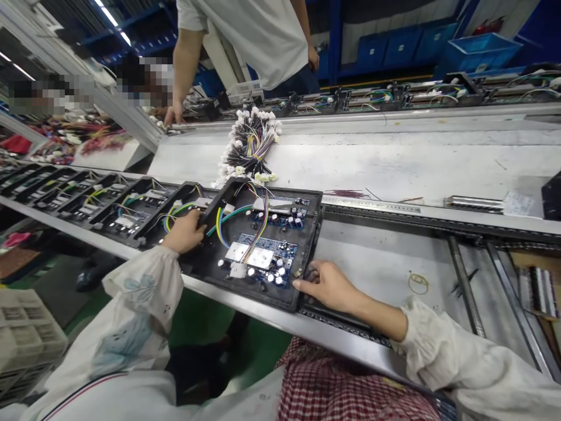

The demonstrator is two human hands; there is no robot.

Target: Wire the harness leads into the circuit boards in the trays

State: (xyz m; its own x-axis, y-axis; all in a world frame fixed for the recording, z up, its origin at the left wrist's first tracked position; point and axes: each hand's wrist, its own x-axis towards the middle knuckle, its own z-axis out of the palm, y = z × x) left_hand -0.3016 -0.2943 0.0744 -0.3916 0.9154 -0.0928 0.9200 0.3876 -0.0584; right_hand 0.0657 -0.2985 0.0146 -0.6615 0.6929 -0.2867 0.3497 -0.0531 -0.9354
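Note:
A black plastic tray (210, 263) lies in front of me, its left part raised over the neighbouring tray. Inside are two blue circuit boards (287, 251) with silver capacitors, metal plates and coloured wires (263, 225). My left hand (184, 232) is closed at the tray's left edge; its fingertips are partly hidden. On the right side, my right hand (331, 285) grips the tray's rim, thumb on the near corner and fingers curled against the outer wall.
A row of similar trays (127, 213) runs off to the left along the metal rail (245, 313). Behind lies a bundle of connector cables (252, 143) on the white bench (372, 155). A co-worker (249, 41) stands across. Right of the tray are a rubber band (418, 283) and a metal ruler (372, 204).

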